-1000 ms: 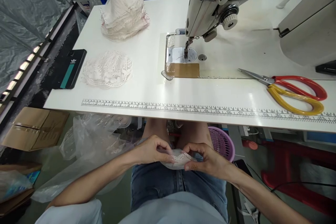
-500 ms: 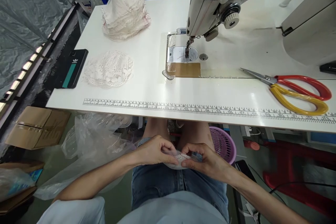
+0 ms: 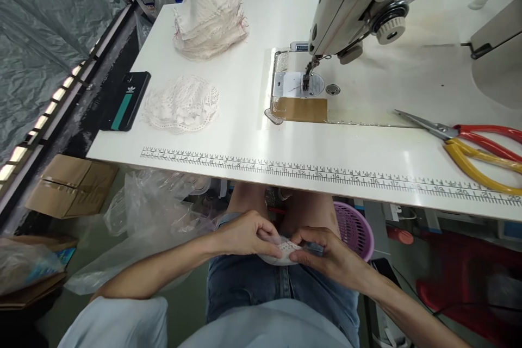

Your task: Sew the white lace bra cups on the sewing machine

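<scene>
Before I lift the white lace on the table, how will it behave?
The white lace looks likely floppy, given its rippled surface. Its openwork suggests little weight. Lying low on the table, it probably won't roll.

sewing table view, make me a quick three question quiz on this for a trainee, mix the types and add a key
1. Multiple choice: where are the scissors?
a) under the needle
b) on the table
c) on the floor
2. True or false: the left hand and the right hand both hold the white piece.
3. Short answer: what colour is the basket?

Key: 1. b; 2. true; 3. purple.
</scene>
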`<state>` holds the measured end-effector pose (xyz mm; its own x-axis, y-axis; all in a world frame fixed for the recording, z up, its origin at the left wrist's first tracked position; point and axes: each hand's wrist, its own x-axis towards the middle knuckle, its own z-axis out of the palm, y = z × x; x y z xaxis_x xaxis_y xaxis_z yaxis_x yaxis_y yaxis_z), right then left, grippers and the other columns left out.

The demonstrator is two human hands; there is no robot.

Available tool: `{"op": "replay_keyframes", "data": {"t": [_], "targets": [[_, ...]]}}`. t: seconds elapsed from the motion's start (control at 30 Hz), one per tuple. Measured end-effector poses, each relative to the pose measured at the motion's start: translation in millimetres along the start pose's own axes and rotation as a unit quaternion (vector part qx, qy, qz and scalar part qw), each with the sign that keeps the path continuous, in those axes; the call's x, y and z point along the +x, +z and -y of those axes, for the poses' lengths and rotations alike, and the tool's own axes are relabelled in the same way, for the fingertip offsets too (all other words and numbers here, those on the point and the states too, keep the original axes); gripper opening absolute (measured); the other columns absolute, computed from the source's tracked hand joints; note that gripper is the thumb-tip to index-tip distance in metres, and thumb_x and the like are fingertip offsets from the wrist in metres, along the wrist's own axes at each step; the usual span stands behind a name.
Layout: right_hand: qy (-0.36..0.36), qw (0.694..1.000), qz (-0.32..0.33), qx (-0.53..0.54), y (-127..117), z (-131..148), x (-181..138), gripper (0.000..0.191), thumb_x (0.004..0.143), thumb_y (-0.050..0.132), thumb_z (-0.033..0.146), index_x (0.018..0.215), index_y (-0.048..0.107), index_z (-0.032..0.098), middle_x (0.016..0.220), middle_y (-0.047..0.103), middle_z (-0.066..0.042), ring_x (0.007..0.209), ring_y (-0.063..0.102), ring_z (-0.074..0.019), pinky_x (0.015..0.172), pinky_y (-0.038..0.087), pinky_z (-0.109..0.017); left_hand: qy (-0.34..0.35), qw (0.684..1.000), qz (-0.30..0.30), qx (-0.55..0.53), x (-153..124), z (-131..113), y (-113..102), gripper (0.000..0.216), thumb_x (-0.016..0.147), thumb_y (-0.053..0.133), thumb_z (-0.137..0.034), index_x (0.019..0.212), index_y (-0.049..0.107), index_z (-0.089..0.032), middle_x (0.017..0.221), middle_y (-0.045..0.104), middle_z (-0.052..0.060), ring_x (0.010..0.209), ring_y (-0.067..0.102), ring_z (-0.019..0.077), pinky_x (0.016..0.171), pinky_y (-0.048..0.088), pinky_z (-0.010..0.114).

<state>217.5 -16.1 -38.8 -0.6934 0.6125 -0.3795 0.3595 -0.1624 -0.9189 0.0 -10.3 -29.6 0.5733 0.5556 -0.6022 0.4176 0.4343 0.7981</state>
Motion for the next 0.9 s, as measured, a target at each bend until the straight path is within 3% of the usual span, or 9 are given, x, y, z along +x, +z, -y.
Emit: {"op": "replay_keyframes", "data": {"t": [0.67, 0.9], "targets": [[-0.007, 0.998, 0.000, 0.060, 0, -6, -5, 0.019, 0.084, 0.058, 0.038, 0.082, 0.059, 0.019, 0.079, 0.059, 0.000, 0.074, 0.053, -0.0145, 0.068, 0.041, -0.025, -0.033, 0.999, -0.004, -0.031, -4, 1, -2, 0.028, 0.065, 0.073, -0.033, 0.080, 0.072, -0.010, 0.069, 0.067, 0.004, 0.062, 0.056, 0.0128, 0.055, 0.039, 0.018], [-0.013, 0.997, -0.026, 0.070, -2, -10, -13, 0.016, 0.089, 0.051, 0.035, 0.094, 0.052, 0.020, 0.091, 0.057, -0.003, 0.085, 0.055, -0.0156, 0.076, 0.044, -0.027, -0.064, 0.995, -0.016, -0.071, -3, 5, -1, 0.029, 0.061, 0.075, -0.034, 0.076, 0.071, -0.010, 0.068, 0.067, 0.004, 0.061, 0.056, 0.0125, 0.056, 0.040, 0.020]]}}
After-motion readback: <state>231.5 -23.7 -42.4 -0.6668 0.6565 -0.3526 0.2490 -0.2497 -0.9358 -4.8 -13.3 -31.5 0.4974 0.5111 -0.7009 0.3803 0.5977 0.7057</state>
